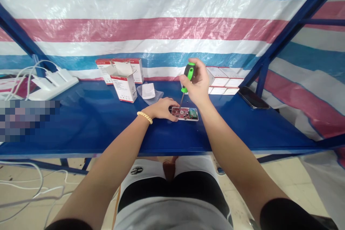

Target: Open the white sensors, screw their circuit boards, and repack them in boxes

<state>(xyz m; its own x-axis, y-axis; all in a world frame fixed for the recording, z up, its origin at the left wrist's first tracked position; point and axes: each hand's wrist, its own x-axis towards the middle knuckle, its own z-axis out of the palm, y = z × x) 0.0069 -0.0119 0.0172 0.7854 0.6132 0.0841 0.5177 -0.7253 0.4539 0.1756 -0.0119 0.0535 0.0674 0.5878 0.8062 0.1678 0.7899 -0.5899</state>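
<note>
A green and black screwdriver is gripped by its handle in my right hand, its shaft pointing down. The tip meets the left part of a red circuit board set in an open white casing, which lies flat on the blue table. My left hand grips the casing's left end between thumb and fingers. Just behind that hand, a white plastic cover rests on a clear plastic bag.
An opened white and red detector box stands at the back left, before other boxes. Stacked boxes and a dark phone lie at right. A power strip with plugged chargers is at far left on the blue table.
</note>
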